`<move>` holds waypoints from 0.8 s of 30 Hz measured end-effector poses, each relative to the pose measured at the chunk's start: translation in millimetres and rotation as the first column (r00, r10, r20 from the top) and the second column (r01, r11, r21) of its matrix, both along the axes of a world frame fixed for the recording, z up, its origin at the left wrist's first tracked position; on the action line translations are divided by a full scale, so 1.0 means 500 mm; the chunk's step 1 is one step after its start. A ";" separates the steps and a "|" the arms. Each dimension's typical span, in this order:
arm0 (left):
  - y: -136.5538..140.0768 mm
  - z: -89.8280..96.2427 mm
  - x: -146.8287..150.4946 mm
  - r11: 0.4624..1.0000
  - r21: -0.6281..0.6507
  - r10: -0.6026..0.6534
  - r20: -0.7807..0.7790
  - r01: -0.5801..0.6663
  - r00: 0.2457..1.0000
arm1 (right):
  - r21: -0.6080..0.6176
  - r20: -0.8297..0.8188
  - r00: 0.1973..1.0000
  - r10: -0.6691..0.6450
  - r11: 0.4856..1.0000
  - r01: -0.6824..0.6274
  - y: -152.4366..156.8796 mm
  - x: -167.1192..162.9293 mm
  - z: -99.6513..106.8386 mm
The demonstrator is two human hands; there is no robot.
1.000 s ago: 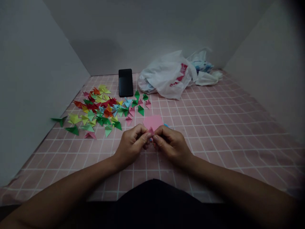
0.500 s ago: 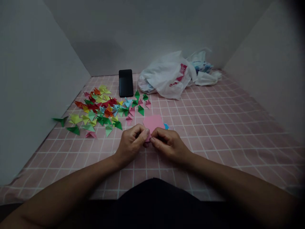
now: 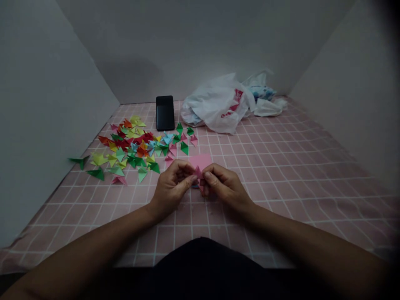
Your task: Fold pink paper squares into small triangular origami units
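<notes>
Between my two hands is a small folded piece of pink origami paper (image 3: 198, 171), pointed at the top. My left hand (image 3: 175, 183) is closed, its thumb and fingertips pinching the paper's left side. On the other side, my right hand (image 3: 223, 185) pinches it between thumb and fingers. Part of the folded paper is hidden by my fingertips. Just behind lies flat pink square paper (image 3: 201, 158) on the checked cloth, its near part covered by my hands. A bit of blue shows beneath my fingers.
Many folded paper cranes (image 3: 134, 146) in several colours spread over the left of the pink checked tablecloth (image 3: 281, 166). A black phone (image 3: 165, 113) stands behind them. A white plastic bag (image 3: 215, 102) and crumpled packaging (image 3: 265, 100) lie at the back, near the walls.
Both hands have turned slightly and spread their fingers around the folded pink paper, whose pointed tip now shows between them. The view has tilted up a little.
</notes>
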State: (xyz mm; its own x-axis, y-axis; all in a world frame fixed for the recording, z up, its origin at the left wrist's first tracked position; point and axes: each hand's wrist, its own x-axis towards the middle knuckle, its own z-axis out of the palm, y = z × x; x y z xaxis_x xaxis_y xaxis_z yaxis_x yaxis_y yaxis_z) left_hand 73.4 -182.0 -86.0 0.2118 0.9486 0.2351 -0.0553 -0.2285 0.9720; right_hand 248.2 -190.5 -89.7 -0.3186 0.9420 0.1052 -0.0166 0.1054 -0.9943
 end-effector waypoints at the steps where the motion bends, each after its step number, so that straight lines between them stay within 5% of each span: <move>1: 0.000 0.000 -0.001 1.000 0.007 -0.007 -0.017 0.007 1.000 | -0.027 -0.038 0.999 0.001 1.000 -0.002 0.001 0.000 0.000; 8: 0.002 -0.008 -0.003 0.997 0.073 0.020 -0.028 -0.018 0.999 | -0.136 -0.209 0.978 0.023 0.989 -0.052 0.009 0.000 -0.006; 24: 0.007 -0.010 -0.005 0.988 0.131 -0.076 -0.017 0.077 0.997 | -0.138 -0.140 0.990 0.005 0.990 -0.024 0.005 0.001 0.000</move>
State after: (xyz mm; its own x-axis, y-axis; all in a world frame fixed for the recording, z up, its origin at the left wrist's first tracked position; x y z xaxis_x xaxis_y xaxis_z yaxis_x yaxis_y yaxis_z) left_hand 71.0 -178.7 -90.8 0.2861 0.8905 0.3538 -0.0663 -0.3500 0.9344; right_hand 248.7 -187.8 -89.6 -0.3240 0.9459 0.0176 -0.1562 -0.0352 -0.9871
